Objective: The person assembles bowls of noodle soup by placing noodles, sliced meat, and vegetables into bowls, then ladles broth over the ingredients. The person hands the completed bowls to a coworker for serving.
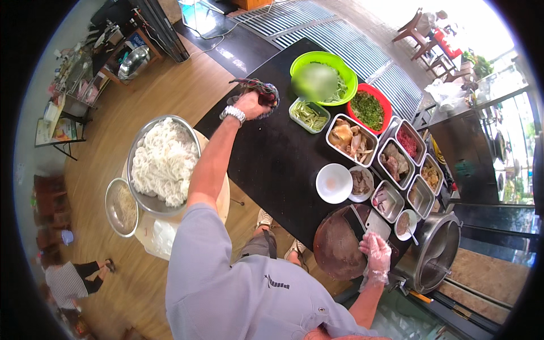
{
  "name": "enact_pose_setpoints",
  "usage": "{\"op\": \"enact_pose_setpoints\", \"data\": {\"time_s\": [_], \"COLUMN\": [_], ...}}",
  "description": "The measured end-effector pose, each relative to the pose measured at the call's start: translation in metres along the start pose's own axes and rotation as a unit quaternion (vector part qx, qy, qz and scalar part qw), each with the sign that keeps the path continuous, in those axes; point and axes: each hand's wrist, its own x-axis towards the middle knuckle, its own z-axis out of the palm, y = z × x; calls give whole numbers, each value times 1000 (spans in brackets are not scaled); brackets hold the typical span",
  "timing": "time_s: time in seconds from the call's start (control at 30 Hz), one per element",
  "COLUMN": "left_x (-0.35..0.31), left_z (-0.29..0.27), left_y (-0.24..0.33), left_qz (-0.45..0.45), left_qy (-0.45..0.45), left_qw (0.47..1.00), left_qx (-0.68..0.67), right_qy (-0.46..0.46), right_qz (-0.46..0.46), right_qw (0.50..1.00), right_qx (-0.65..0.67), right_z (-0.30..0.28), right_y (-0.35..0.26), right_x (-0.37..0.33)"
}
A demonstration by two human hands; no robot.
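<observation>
While the bare left hand (249,105) grips a dark, bunched-up cloth (273,97) over the black table (255,158), the cloth pokes out past its fingers. Well to the right, the right hand (375,252), in a see-through glove, has curled fingers just beside a flat grey blade (378,225); I cannot tell if it holds the blade. From left to right there are two metal bowls, a small bowl (109,209) with pale strands and a big bowl (131,175) full of white noodles (164,164); one cloth; one box (300,124) of green strips; one green basin (352,79) with cut greens, partly blurred; one round chopping board (337,243); three white bowls (326,190); one red bowl (388,113) of chopped leaves; one blade; at least six metal trays (347,153), some with meat; and one big metal pot (412,258).
</observation>
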Motion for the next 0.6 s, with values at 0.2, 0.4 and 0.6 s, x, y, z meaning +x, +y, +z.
{"op": "enact_pose_setpoints", "data": {"time_s": [0.2,0.4,0.6], "left_x": [90,102,27], "left_z": [46,110,138], "left_y": [-44,-57,-10], "left_qz": [-114,65,114], "left_qy": [-28,59,109], "left_qw": [984,987,972], "left_qx": [131,136,172], "right_qy": [76,88,97], "right_qz": [41,7,17], "right_qw": [996,995,993], "right_qx": [-14,-56,-68], "right_z": [15,23,33], "right_y": [-3,-1,-3], "right_x": [-19,-17,-22]}}
